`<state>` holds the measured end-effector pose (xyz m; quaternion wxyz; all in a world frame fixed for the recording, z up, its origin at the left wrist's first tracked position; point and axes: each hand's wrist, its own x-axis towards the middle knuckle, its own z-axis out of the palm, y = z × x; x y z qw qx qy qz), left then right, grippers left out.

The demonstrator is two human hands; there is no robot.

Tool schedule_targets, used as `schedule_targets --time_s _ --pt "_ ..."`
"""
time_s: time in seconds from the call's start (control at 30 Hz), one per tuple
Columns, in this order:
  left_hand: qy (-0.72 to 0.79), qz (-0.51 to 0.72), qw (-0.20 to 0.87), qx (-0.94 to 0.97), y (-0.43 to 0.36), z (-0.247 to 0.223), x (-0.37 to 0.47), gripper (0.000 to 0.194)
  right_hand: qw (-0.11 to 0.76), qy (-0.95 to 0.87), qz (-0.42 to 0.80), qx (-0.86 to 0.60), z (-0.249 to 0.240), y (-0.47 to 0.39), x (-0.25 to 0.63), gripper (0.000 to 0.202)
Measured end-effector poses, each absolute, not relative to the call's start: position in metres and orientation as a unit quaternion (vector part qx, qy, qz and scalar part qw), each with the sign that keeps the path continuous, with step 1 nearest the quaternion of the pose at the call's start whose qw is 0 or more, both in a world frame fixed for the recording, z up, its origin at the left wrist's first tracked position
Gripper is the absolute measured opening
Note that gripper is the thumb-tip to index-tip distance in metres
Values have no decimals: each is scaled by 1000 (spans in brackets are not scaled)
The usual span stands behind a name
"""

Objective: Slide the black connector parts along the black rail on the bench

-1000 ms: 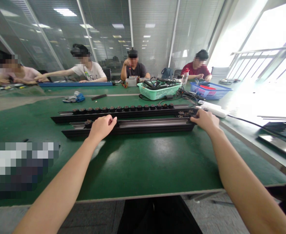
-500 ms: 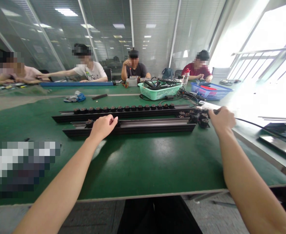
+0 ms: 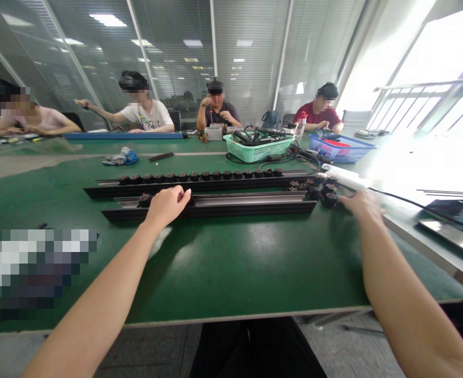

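My left hand (image 3: pixel 171 203) is closed over the near black rail (image 3: pixel 247 208), left of its middle. What its fingers grip is hidden. A small round black part (image 3: pixel 145 200) with a brownish top sits in the rail left of this hand, and a dark piece shows just right of it. My right hand (image 3: pixel 363 205) is at the right end of the rails, fingers reaching toward a loose group of similar black parts (image 3: pixel 329 198). Its thumb is beside the nearest part; whether it touches is unclear. Behind lies a second rail (image 3: pixel 192 185) with a row of these parts.
A white power strip (image 3: pixel 345 177) with a black cable lies beyond my right hand. Farther back stand a green basket (image 3: pixel 255 152) of cables and a blue basket (image 3: pixel 339 152). A blue-grey cloth (image 3: pixel 121 156) lies at left. Several people sit across the table.
My right hand has moved down and slightly toward me, uncovering the white power strip and coming beside the loose black parts. My left hand has stayed in place. A person opposite has raised an arm.
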<state>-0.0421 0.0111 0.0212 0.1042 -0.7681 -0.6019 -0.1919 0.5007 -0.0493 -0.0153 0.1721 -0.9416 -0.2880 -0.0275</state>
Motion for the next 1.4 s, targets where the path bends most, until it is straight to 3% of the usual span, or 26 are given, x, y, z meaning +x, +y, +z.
schedule_targets --time_s 0.1,0.2,0.37,0.47,0.6,0.67,0.77,0.9,1.0,1.2,1.4 --pt "-602 -192 103 -768 10 22 -42 50 185 -270 44 -944 -13 -48 496 51" --pt "-601 -192 102 -769 10 22 -41 49 235 -255 32 -937 -8 -48 494 57" --pt "-603 -187 101 -769 9 23 -39 47 372 -249 -126 -885 11 -48 487 41" --pt "-604 -182 105 -769 8 24 -38 46 405 -334 -191 -830 21 -46 466 33" --pt "-609 -168 108 -768 6 24 -37 46 446 -519 -144 -715 30 -37 403 24" --pt "-617 -161 117 -762 5 24 -36 46 418 -616 -101 -660 32 -32 359 22" --pt "-623 -154 153 -752 4 23 -33 52 293 -783 -47 -547 33 -26 289 18" --pt "-624 -150 146 -753 2 26 -32 70 203 -850 -8 -486 31 -19 206 24" --pt "-634 -166 175 -735 2 33 -39 74 194 -847 15 -496 26 -12 156 32" --pt "-705 -180 229 -646 4 45 -65 57 197 -804 -20 -561 17 0 94 51" --pt "-753 -165 203 -604 3 43 -69 50 218 -786 -4 -579 8 6 85 36"
